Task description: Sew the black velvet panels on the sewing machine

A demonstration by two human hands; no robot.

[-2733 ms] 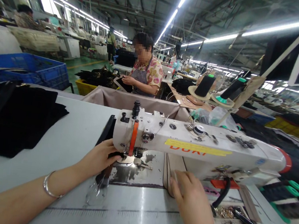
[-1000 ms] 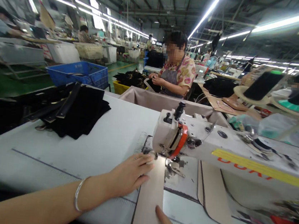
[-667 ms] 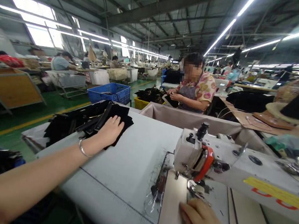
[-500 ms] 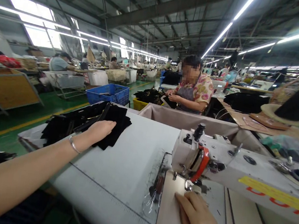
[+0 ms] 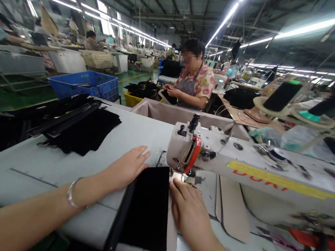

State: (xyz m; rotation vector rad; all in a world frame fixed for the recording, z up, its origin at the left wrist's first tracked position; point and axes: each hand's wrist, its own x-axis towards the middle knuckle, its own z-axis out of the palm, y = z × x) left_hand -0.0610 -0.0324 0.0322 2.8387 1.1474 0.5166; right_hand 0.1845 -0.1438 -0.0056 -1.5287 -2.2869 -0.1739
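My left hand [image 5: 131,165] is at the upper left corner of a black fabric piece [image 5: 148,212], its fingers closed on that edge. A dark strip runs along the left side of the piece. Under it, a beige panel [image 5: 172,239] extends to the needle area of the sewing machine [image 5: 201,145]. My right hand [image 5: 190,202] rests on the beige panel just in front of the presser foot, fingers spread flat. Left of the machine, a pile of black pieces [image 5: 79,131] lies on the white table [image 5: 143,124].
A fabric-lined bin [image 5: 157,109] stands behind the table, with a seated person [image 5: 193,84] beyond it. A blue crate [image 5: 84,86] and a yellow crate [image 5: 132,99] are at the back left. Thread cones [image 5: 282,96] stand at the right.
My left hand has moved from the black pile to beside the machine, bringing a black piece over the beige panel. The view has turned right; my right hand stays near the presser foot.
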